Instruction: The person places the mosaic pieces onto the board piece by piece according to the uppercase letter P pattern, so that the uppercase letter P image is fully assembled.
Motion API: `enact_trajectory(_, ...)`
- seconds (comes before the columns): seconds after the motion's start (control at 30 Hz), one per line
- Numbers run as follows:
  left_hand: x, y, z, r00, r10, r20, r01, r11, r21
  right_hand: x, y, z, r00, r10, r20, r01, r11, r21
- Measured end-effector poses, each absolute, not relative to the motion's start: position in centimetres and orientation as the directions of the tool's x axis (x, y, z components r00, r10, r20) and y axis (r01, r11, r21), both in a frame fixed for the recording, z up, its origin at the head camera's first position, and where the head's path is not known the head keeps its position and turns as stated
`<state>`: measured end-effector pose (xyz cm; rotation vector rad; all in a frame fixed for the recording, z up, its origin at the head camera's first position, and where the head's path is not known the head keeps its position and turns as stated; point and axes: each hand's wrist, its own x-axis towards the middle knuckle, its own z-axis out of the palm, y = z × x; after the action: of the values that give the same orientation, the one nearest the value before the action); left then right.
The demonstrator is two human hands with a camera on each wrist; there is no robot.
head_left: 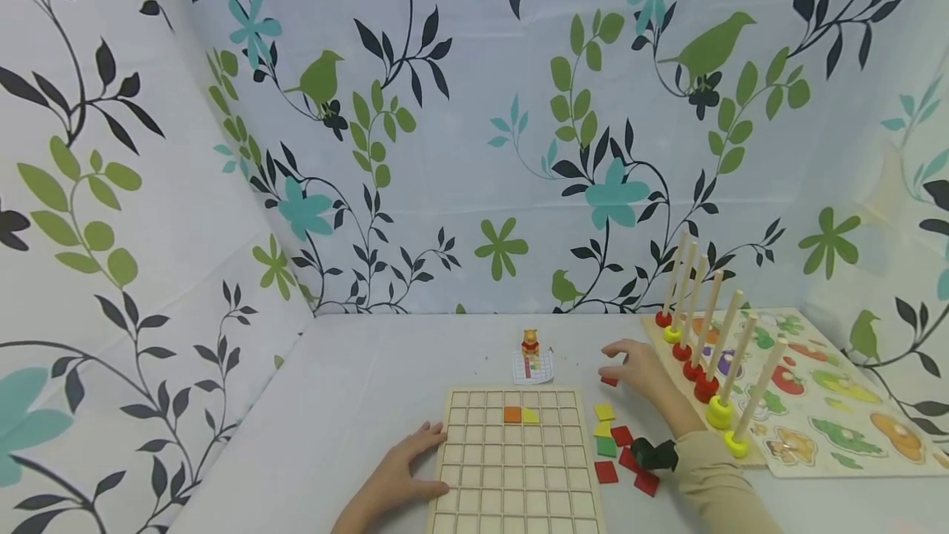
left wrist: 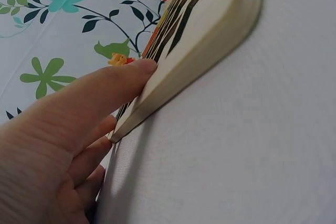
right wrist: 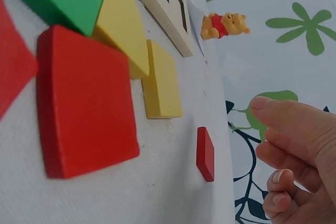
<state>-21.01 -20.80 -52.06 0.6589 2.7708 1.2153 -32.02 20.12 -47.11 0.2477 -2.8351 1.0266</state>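
Observation:
My left hand (head_left: 395,472) rests against the left edge of a wooden grid board (head_left: 511,479), its thumb and fingers spread. In the left wrist view the thumb tip lies on the board's rim (left wrist: 181,85). An orange square tile (head_left: 512,414) and a yellow triangular tile (head_left: 530,416) sit side by side in the board's grid. Right of the board, my right hand (head_left: 639,369) is over a small red tile (head_left: 609,381). The right wrist view shows its loosely bent fingers apart from that red tile (right wrist: 205,154), holding nothing.
Loose yellow tiles (head_left: 604,412), a green tile (head_left: 605,447), several red tiles (head_left: 606,472) and a dark green object (head_left: 656,455) lie right of the board. Beyond it are a bear figurine (head_left: 530,343) and a pattern card (head_left: 544,367). A pegged stand (head_left: 754,456) and vegetable puzzle (head_left: 897,472) are at right.

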Motion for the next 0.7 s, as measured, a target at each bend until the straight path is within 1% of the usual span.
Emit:
enact_trajectory(0.1, -21.0, -20.8, -51.9, -0.905, 0.404, 0.133, 0.369, 0.593, 0.716, -32.1, 20.3, -47.3, -0.982, -0.109, 0.152, -0.181, 0.76, -0.624)
enact_trajectory(0.3, -20.9, -20.8, -51.9, -0.9, 0.413, 0.139, 0.378, 0.579, 0.722, -31.9, 20.3, -47.6, -0.993, -0.097, 0.067, -0.117, 0.76, -0.639)
enact_trajectory(0.5, -20.9, -20.8, -52.0, -0.893, 0.42, 0.163, 0.399, 0.569, 0.719, -31.9, 20.4, -48.0, -0.995, -0.089, 0.047, -0.099, 0.779, -0.619)
enact_trajectory(0.7, -20.8, -20.8, -51.8, -0.896, 0.42, 0.144, 0.384, 0.57, 0.726, -32.1, 20.5, -48.5, -0.998, -0.064, -0.002, -0.049, 0.787, -0.615)
